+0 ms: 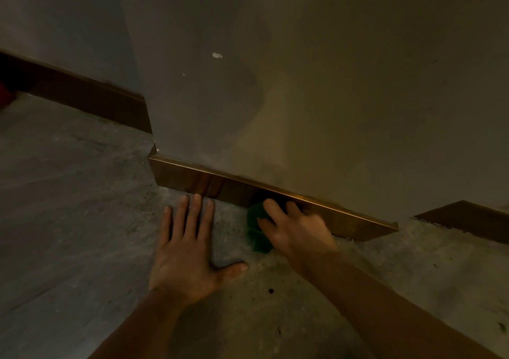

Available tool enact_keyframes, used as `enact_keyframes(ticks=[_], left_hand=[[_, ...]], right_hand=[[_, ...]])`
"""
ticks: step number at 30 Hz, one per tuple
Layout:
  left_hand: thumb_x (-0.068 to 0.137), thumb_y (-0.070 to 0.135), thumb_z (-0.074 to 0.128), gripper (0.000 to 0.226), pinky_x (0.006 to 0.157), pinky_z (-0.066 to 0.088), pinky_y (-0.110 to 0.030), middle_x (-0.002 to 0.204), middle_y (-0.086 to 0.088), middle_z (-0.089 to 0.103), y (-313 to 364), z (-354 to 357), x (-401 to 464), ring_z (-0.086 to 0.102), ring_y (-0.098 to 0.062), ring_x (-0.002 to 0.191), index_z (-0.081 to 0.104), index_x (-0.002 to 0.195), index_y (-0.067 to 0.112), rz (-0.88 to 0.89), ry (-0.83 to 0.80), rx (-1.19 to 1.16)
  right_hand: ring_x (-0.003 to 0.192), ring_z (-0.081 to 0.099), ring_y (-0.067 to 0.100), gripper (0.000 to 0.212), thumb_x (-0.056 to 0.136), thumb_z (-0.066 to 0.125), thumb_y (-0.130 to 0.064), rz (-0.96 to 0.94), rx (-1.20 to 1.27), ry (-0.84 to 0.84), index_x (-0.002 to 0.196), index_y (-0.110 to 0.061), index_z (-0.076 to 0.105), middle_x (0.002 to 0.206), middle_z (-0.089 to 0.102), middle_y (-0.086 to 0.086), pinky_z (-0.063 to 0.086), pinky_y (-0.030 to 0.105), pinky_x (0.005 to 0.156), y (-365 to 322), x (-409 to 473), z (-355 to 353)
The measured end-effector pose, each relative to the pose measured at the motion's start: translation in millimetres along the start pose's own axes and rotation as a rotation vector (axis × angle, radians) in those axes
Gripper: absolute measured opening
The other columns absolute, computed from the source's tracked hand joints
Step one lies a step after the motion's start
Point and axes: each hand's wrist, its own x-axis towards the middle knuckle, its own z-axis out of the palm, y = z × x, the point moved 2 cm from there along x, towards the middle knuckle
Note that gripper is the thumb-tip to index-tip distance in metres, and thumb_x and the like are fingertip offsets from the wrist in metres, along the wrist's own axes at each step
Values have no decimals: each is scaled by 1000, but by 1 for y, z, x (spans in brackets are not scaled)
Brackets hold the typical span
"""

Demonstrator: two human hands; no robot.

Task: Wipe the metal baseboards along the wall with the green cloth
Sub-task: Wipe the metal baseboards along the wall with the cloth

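Note:
A shiny bronze metal baseboard (209,179) runs along the foot of a projecting wall section, from its left corner down to the right. My right hand (297,227) grips the green cloth (256,230) and presses it against the baseboard's lower face near the middle; the hand is blurred. My left hand (187,245) lies flat on the concrete floor with fingers spread, fingertips almost touching the baseboard. Most of the cloth is hidden under my right hand.
A darker baseboard (91,94) runs along the recessed wall at left, and another piece (465,218) continues at right. The grey wall (330,83) has a white chip. The concrete floor (68,207) is dusty, and a red object (4,94) shows at the left edge.

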Motion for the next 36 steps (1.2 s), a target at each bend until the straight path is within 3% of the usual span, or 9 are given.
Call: enact_keyframes(ticks=[5,11,16,23,25,28,30,32,36], left_hand=[[67,102,31,130,121,9,-62,167,-14,0,-1,0,0,-9,-32,154,1,159,15,6,7,-6],[66,102,30,131,122,4,-61,168,-13,-5,0,-1,0,-13,-30,153,-4,159,17,7,7,-13],[66,102,33,130,122,4,-61,168,-13,-3,0,0,0,-11,-31,153,-3,159,17,4,12,-29],[60,106,24,132,122,-10,-56,166,-11,-16,-6,-4,5,-26,-27,150,-15,156,23,-3,-63,-84],[60,105,29,130,123,-8,-54,168,-9,-3,-5,-15,4,-13,-27,152,-9,158,28,28,-72,-174],[59,98,52,122,119,18,-48,162,8,18,12,-33,-1,17,-17,146,-3,155,47,171,-128,-392],[58,92,63,121,113,26,-38,154,26,18,35,-39,-5,21,-5,140,-6,151,56,282,-199,-488],[62,83,69,116,110,27,-30,148,30,24,56,-42,-6,26,1,135,-4,149,59,370,-207,-481],[79,56,73,68,106,44,-36,133,20,57,78,-50,-3,51,-1,123,40,139,49,487,-129,-462]], right_hand=[[79,59,30,32,70,76,-10,141,36,-40,101,-19,70,120,55,10,34,30,39,14,-25,4],[94,58,30,32,79,71,-11,267,109,-59,109,-21,65,131,47,10,51,36,48,22,-42,9],[82,62,33,32,72,76,-10,413,158,-21,102,-19,70,117,57,13,50,36,43,25,-59,10],[91,61,22,51,74,72,-21,687,527,64,118,-41,56,121,43,-9,56,36,67,16,-82,13],[95,58,15,49,72,73,-18,744,722,129,112,-44,60,112,45,-18,55,34,73,10,-85,13],[97,57,5,41,73,76,-16,719,984,195,103,-43,66,107,52,-20,53,31,82,3,-87,13],[98,59,2,43,72,78,-11,647,1142,206,102,-41,66,107,57,-19,53,28,85,-1,-87,9],[99,61,1,50,70,79,-6,571,1318,222,103,-39,62,106,62,-17,54,28,85,-3,-88,4],[99,61,5,61,68,83,-7,550,1450,192,111,-32,48,108,59,-12,54,31,86,2,-97,5]])
